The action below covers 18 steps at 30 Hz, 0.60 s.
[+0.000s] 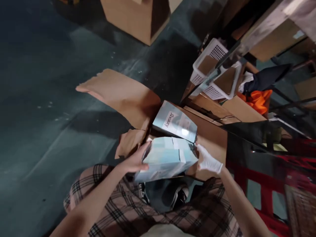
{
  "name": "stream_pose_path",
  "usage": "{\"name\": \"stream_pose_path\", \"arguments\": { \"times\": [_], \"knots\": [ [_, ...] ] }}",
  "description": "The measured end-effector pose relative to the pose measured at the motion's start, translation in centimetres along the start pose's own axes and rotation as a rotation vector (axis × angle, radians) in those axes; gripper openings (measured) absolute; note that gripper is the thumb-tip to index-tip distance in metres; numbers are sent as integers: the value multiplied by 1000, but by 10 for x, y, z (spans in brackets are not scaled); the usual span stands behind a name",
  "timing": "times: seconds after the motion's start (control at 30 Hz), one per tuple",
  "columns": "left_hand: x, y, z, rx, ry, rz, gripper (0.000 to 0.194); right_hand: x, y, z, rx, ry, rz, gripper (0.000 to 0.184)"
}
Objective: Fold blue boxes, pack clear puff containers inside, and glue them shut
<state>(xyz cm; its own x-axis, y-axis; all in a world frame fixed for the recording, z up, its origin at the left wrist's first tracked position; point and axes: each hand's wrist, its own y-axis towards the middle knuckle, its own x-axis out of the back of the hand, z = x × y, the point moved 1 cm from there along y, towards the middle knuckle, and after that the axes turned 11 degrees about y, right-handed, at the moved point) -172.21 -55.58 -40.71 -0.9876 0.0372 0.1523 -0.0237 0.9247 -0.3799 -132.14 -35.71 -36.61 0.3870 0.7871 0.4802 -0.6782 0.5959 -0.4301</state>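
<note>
A light blue printed box [169, 158] is tilted between my two hands, above the near side of an opened cardboard carton [213, 143]. Blur hides whether it is a single box or several pressed together. My bare left hand [137, 159] grips its left end, thumb on the near side. At the right end, my right hand [207, 159] in a white glove presses its fingers against the corner. Just beyond lies another light blue box [176, 120] with dark lettering on a pale label, inside the carton. The carton's long flap [123, 95] folds out to the left.
White plastic baskets [217, 51] and an orange cloth [258, 102] are by the metal rack [247, 42] on the right. A red plastic frame [264, 194] stands at the lower right. Farther off, a cardboard box [130, 19] sits on the dark floor [49, 131].
</note>
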Motion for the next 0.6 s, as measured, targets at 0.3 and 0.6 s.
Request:
{"name": "stream_pose_path", "arguments": {
  "times": [0.3,0.6],
  "knots": [
    [-24,-100,28,168,63,161,143,-40,27,-16,265,-358,201,148],
    [-35,-56,35,338,-454,-410,103,-31,104,-8,253,-128,339,149]
  ]
}}
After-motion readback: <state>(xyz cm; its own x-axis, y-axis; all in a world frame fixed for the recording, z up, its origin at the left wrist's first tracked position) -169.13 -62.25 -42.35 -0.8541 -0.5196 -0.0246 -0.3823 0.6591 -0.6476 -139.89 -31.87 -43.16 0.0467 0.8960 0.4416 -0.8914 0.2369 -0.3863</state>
